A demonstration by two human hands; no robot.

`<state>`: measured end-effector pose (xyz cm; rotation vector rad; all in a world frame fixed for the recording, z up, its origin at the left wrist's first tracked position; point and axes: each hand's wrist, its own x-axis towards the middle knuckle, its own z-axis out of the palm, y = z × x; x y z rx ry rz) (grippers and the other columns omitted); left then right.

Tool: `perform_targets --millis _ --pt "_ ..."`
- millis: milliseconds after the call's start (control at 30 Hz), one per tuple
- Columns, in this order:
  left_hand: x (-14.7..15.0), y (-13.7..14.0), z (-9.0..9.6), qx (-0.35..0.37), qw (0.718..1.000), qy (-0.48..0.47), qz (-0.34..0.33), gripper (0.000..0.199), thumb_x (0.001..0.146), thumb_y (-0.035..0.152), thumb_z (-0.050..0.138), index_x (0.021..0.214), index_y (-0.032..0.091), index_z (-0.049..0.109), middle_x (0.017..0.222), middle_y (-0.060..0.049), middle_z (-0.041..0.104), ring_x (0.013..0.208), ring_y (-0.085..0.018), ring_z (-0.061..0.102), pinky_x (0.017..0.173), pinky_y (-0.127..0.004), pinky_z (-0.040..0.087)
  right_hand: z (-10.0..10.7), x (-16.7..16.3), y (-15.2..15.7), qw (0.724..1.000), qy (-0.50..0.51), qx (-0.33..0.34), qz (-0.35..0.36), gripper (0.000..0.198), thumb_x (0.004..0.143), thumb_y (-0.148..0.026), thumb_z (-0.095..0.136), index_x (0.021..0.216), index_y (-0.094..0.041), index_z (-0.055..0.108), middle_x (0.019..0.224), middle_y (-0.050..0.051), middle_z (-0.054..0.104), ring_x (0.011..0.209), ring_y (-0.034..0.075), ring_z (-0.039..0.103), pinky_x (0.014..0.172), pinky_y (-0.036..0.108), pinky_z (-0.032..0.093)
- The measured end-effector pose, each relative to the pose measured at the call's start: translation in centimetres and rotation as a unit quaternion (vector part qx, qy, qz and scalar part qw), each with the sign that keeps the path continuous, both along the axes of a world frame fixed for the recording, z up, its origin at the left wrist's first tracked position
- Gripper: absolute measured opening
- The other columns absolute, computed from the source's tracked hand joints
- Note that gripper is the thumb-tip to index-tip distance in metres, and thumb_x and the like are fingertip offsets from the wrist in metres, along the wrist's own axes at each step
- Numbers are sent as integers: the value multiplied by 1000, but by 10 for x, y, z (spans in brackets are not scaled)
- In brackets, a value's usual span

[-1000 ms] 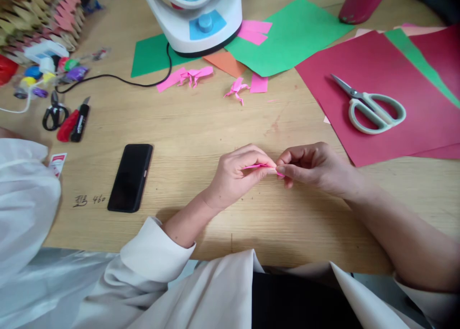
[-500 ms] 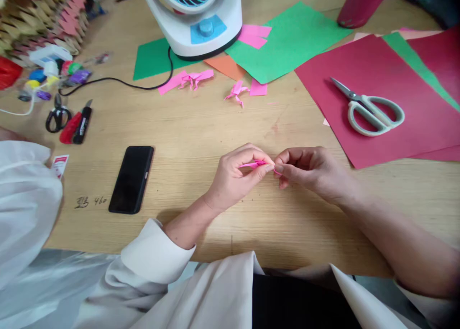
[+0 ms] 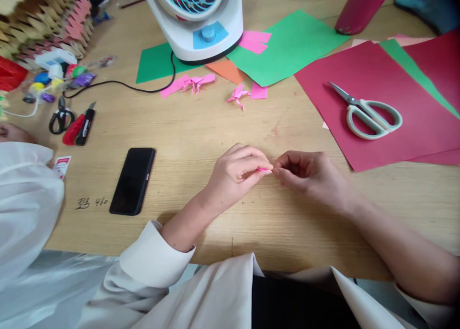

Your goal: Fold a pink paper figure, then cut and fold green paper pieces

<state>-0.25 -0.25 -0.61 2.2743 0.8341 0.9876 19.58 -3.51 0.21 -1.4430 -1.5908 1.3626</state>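
Between my fingertips is a small folded piece of pink paper (image 3: 265,169), mostly hidden by the fingers. My left hand (image 3: 239,175) is closed, pinching it between thumb and fingers. From the right, my right hand (image 3: 309,178) is also closed, with thumb and forefinger pinching the paper's end. The fingertips of both hands meet just above the wooden table. Farther back lie a folded pink paper figure (image 3: 238,95) with thin legs and another pink paper figure (image 3: 196,82) resting by a pink strip.
White-handled scissors (image 3: 373,113) lie on dark red paper (image 3: 359,151) at right. A black phone (image 3: 132,181) lies at left, near black scissors (image 3: 61,118) and a cutter (image 3: 85,125). Behind stand a white fan (image 3: 215,41), green paper (image 3: 287,51) and a red cylinder (image 3: 364,7). Another person's sleeve (image 3: 27,190) is at left.
Less of the pink paper shows now, as my left fingers have closed further over it. Both hands stay nearly in place. The other person's hand shows more at the left edge.
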Motion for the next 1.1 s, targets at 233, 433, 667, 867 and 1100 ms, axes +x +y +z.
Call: perform_targets --millis 233,433,667,867,1100 --pt "2 -3 -4 39 998 54 18 9 90 15 63 85 19 70 89 -1 75 84 -15 61 81 -30 48 -2 -3 -2 994 -77 72 -2 11 85 -24 60 77 -20 65 66 0 60 58 13 51 53 27 37" --pt "1 -1 -4 69 996 52 6 12 92 20 61 83 19 69 84 -2 75 82 -16 61 80 -32 48 3 -3 -2 999 -32 21 -6 10 84 -25 61 77 -19 65 65 -1 59 58 12 49 52 25 36" --pt "1 1 -7 79 997 6 -4 8 89 21 66 81 19 68 80 -1 74 81 -16 62 77 -32 48 4 1 0 1000 -13 11 -4 12 83 -28 64 77 -18 66 61 -2 59 55 10 46 49 25 31" --pt "3 1 -10 22 999 -44 -13 10 90 21 66 81 18 66 77 -3 70 76 -15 61 72 -31 48 3 -1 -1 1000 19 -2 -18 13 83 -30 65 78 -18 66 64 -1 61 58 11 50 53 25 36" --pt "4 0 -9 -1 999 -45 14 10 91 19 63 83 18 69 82 -3 71 79 -14 63 76 -31 50 2 0 3 995 80 -66 -16 17 82 -33 68 79 -17 67 63 -1 62 58 12 56 56 24 41"
